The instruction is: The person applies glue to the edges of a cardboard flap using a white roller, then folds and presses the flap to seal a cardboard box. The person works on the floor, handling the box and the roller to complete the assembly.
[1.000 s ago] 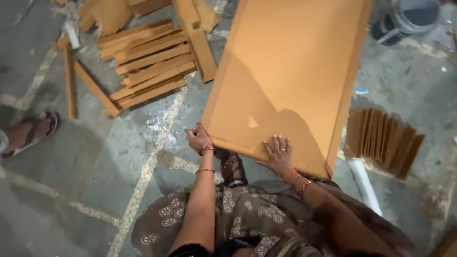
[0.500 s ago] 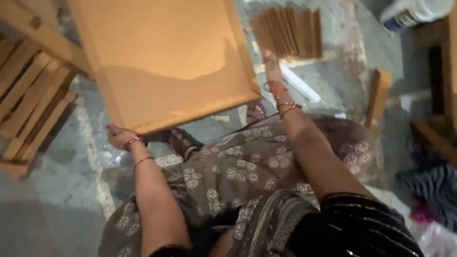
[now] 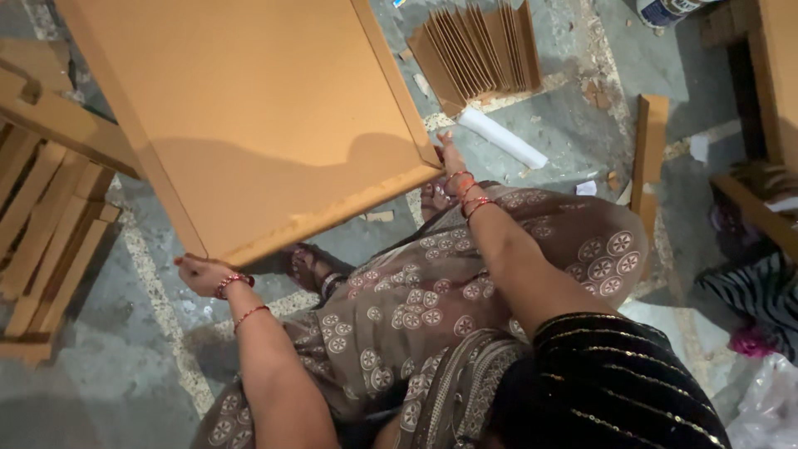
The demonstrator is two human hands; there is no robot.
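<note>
Board: a large flat orange-brown panel [image 3: 249, 116] with a raised rim, held tilted above the floor, its near edge low in front of the person's knees.
Left hand: the left hand [image 3: 198, 273] sits under the panel's near left corner, fingers curled around the edge from below, thumb side hidden.
Right hand: the right hand [image 3: 449, 158] is flat against the near right corner, fingers stretched along the side rim.
Floor: grey concrete floor [image 3: 125, 366], dusty, with pale lines.
Nearby: a fanned stack of thin brown sheets [image 3: 478, 50] beyond the right corner; a white tube [image 3: 503, 138] just beside it; wooden slats [image 3: 41, 224] at the left; a narrow wooden strip [image 3: 650, 141] at the right.
Progress: the panel looks lifted and carried, both corners gripped; it is not set down on anything yet.
</note>
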